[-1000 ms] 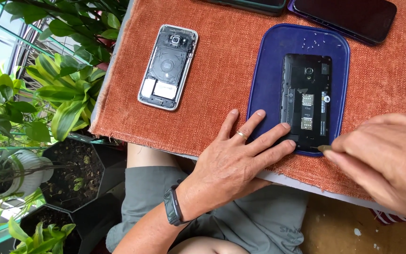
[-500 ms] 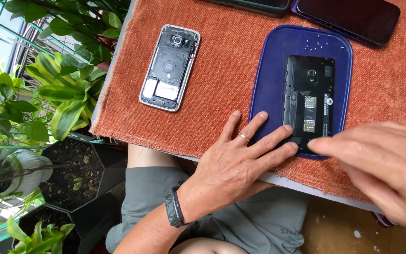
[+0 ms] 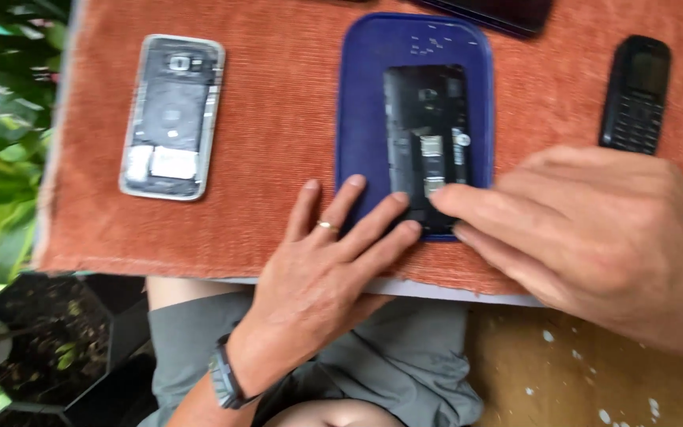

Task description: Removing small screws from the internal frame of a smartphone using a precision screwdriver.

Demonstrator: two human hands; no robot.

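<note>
Opened black phone [image 3: 427,146] lies back-up on blue tray [image 3: 361,119], on orange cloth [image 3: 278,119]. My left hand [image 3: 322,277], fingers spread flat, pins its lower edge, holding nothing; right hand [image 3: 586,229] fingertips touch exposed slots, nothing clamped. Stripped silver phone [image 3: 169,115] well apart.

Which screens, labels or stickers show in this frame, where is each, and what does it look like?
Keypad phone: right on the cloth, small dark screen, black.
Dark slab: top edge, glossy black, cut off.
Open black phone: on the blue tray, small pale labels.
Open silver phone: left, two white patches.
</note>
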